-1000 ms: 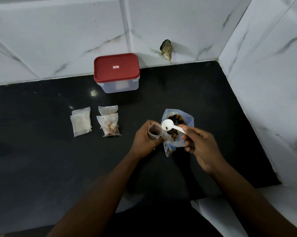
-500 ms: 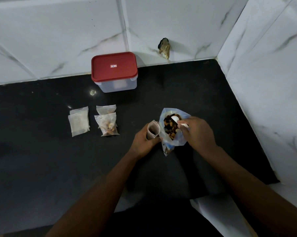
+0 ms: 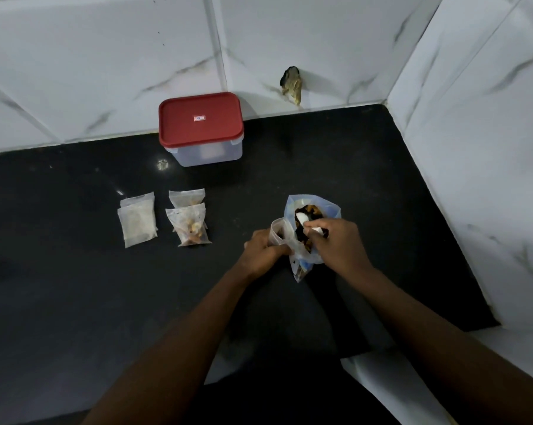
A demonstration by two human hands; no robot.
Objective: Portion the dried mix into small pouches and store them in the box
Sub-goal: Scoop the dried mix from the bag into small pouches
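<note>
Ok, head view only. The small pouch is held upright by the left hand, with fingers curled round its lower part and the mouth kept open. It is just beside the big bag. The right hand is closed on the handle of a white spoon, whose bowl is dipped into the dried mix inside the bag. The bag is stood on the black desk.

Filled pouches are laid flat to the left: a pale pouch, then a front mix pouch overlapping a rear mix pouch. The box is set at the back wall with its red lid on, well apart from both hands.

Handling, as judged:
- **Pouch film:** thin, soft, light and probably slippery. Collapse is expected if the rim is pinched, so hold is best taken at the sides, below the mouth.
- **Mix:** loose, so a spill is likely if the spoon is tipped off-centre.
- **Box:** rigid, best gripped by its walls.
</note>
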